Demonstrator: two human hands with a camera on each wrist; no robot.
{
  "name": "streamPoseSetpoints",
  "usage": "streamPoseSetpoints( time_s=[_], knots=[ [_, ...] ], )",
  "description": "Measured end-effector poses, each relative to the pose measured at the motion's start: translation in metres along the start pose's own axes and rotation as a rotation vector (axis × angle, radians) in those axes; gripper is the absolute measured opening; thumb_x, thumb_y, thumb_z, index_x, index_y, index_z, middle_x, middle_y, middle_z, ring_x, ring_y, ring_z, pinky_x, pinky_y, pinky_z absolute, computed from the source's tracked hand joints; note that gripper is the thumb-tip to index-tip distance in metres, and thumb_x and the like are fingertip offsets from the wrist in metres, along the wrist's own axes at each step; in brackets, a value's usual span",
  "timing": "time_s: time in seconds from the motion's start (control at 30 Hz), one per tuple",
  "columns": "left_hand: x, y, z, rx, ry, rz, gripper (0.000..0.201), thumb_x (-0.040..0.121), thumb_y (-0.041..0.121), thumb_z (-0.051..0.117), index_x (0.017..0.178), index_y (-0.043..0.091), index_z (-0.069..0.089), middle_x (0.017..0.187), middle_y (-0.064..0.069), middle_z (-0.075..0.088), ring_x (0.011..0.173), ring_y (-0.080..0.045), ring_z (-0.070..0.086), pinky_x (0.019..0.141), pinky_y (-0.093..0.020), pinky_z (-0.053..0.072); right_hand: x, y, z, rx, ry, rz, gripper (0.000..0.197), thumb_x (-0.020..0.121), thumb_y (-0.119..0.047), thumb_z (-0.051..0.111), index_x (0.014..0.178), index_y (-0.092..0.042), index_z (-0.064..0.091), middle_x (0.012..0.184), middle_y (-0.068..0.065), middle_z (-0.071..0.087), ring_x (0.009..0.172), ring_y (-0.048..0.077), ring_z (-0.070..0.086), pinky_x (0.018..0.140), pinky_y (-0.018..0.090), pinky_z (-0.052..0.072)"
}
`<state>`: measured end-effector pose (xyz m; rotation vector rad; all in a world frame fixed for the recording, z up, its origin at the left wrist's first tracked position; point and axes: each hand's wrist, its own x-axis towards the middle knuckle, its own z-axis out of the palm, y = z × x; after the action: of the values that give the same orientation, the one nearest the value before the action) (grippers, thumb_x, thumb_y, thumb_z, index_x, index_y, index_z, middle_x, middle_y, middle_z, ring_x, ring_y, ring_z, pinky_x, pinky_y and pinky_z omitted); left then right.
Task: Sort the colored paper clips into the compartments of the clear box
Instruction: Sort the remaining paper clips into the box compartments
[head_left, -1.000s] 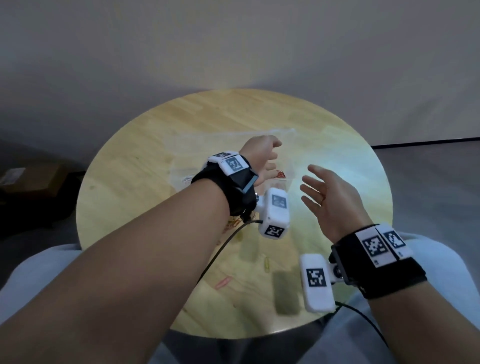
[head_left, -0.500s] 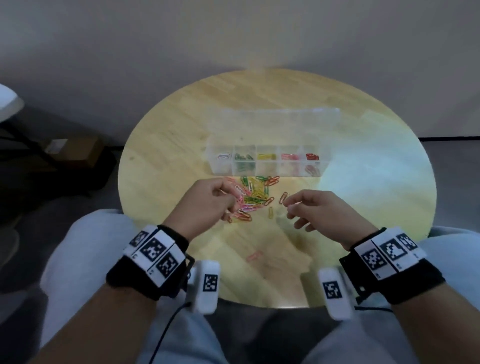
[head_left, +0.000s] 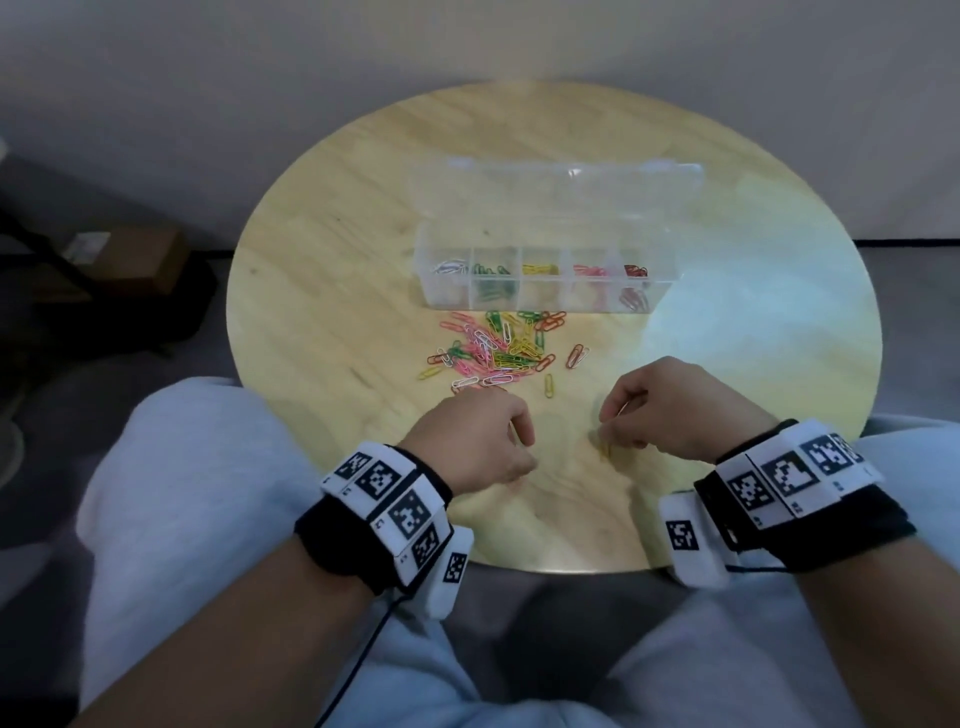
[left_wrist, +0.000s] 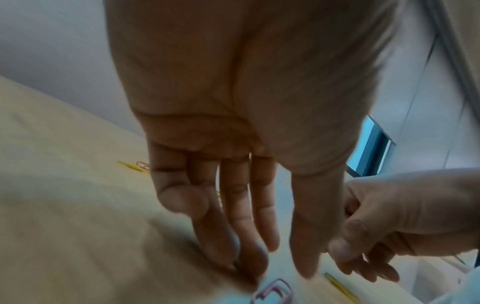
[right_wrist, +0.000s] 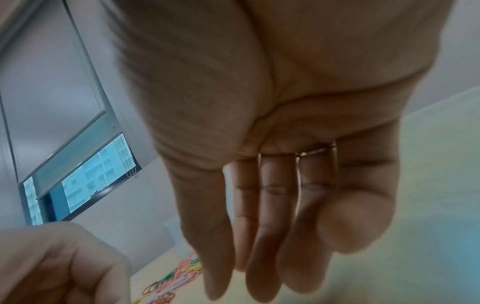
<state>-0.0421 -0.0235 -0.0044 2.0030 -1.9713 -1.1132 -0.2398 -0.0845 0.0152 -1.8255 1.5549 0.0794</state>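
Note:
The clear box (head_left: 545, 299) stands open mid-table; its compartments hold white, green, yellow, pink and red clips. A mixed pile of paper clips (head_left: 498, 348) lies just in front of it. My left hand (head_left: 519, 452) is near the table's front edge, fingers stretched down (left_wrist: 280, 269), tips touching the wood beside a pink clip (left_wrist: 272, 292). My right hand (head_left: 608, 431) hovers low over a lone yellow clip (head_left: 605, 448), also seen in the left wrist view as the yellow clip (left_wrist: 340, 286). Its fingers (right_wrist: 262, 267) point down, and nothing shows between them.
The round wooden table (head_left: 322, 312) has its near edge right above my lap. A stray yellow clip (head_left: 548, 385) and two orange clips (head_left: 576, 356) lie between the pile and my hands. The box lid (head_left: 561, 202) lies flat behind the box.
Both hands have drawn back from the box and pile toward the table's near edge and dropped low over loose clips there. The head view has shifted.

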Motion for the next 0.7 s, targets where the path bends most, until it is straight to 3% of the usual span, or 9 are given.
streamPoseSetpoints(
  time_s=[0.1, 0.23, 0.3, 0.37, 0.47, 0.57, 0.7],
  knots=[
    [-0.004, 0.002, 0.001, 0.058, -0.051, 0.051, 0.014, 0.076, 0.022, 0.075, 0.088, 0.025, 0.07, 0.083, 0.014, 0.066, 0.08, -0.007, 0.062, 0.07, -0.023, 0.048, 0.0, -0.006, 0.002, 0.022, 0.028, -0.06, 0.009, 0.079, -0.026, 0.076, 0.084, -0.024, 0.07, 0.078, -0.006, 0.068, 0.073, 0.01, 0.063, 0.065, 0.024, 0.048],
    [-0.006, 0.008, 0.006, 0.158, -0.023, 0.098, 0.014, 0.084, 0.016, 0.065, 0.095, 0.02, 0.074, 0.094, 0.005, 0.069, 0.083, -0.012, 0.058, 0.07, -0.022, 0.042, -0.001, -0.019, 0.015, 0.013, 0.084, -0.196, 0.013, 0.088, -0.026, 0.067, 0.1, -0.031, 0.068, 0.083, -0.011, 0.064, 0.071, 0.004, 0.057, 0.06, 0.019, 0.042],
    [-0.006, 0.011, 0.008, 0.192, -0.023, 0.094, 0.013, 0.084, 0.014, 0.063, 0.091, 0.02, 0.073, 0.092, 0.002, 0.068, 0.085, -0.016, 0.061, 0.071, -0.027, 0.047, 0.0, -0.026, 0.025, -0.029, 0.066, -0.257, 0.024, 0.093, -0.021, 0.057, 0.112, -0.033, 0.067, 0.09, -0.01, 0.065, 0.075, 0.007, 0.057, 0.068, 0.024, 0.044],
    [-0.006, 0.014, 0.01, 0.241, -0.029, 0.095, 0.011, 0.082, 0.012, 0.063, 0.088, 0.018, 0.07, 0.088, 0.001, 0.066, 0.085, -0.021, 0.062, 0.069, -0.031, 0.049, 0.002, -0.034, 0.035, -0.102, 0.027, -0.314, 0.038, 0.093, -0.015, 0.051, 0.123, -0.035, 0.063, 0.107, -0.003, 0.067, 0.094, 0.014, 0.06, 0.083, 0.03, 0.048],
    [-0.009, 0.017, 0.008, 0.309, -0.012, 0.109, 0.011, 0.081, 0.011, 0.064, 0.092, 0.014, 0.065, 0.086, -0.002, 0.061, 0.082, -0.024, 0.061, 0.064, -0.029, 0.042, 0.006, -0.045, 0.042, -0.215, -0.032, -0.335, 0.056, 0.089, -0.015, 0.053, 0.14, -0.037, 0.048, 0.125, 0.003, 0.058, 0.113, 0.023, 0.056, 0.094, 0.038, 0.048],
    [-0.01, 0.013, 0.001, 0.275, 0.0, 0.119, 0.012, 0.08, 0.012, 0.063, 0.087, 0.021, 0.059, 0.087, 0.002, 0.062, 0.076, -0.018, 0.054, 0.063, -0.026, 0.039, 0.008, -0.049, 0.043, -0.274, -0.032, -0.301, 0.065, 0.089, -0.022, 0.055, 0.148, -0.037, 0.032, 0.122, 0.004, 0.051, 0.111, 0.026, 0.055, 0.092, 0.04, 0.048],
    [-0.006, 0.0, -0.017, 0.034, 0.043, -0.021, 0.011, 0.077, 0.017, 0.064, 0.079, 0.021, 0.073, 0.08, 0.008, 0.069, 0.077, -0.009, 0.062, 0.067, -0.023, 0.047, 0.011, -0.045, 0.04, -0.312, -0.037, -0.238, 0.062, 0.087, -0.019, 0.054, 0.144, -0.038, 0.038, 0.111, 0.001, 0.048, 0.11, 0.026, 0.056, 0.092, 0.043, 0.049]
  ],
)
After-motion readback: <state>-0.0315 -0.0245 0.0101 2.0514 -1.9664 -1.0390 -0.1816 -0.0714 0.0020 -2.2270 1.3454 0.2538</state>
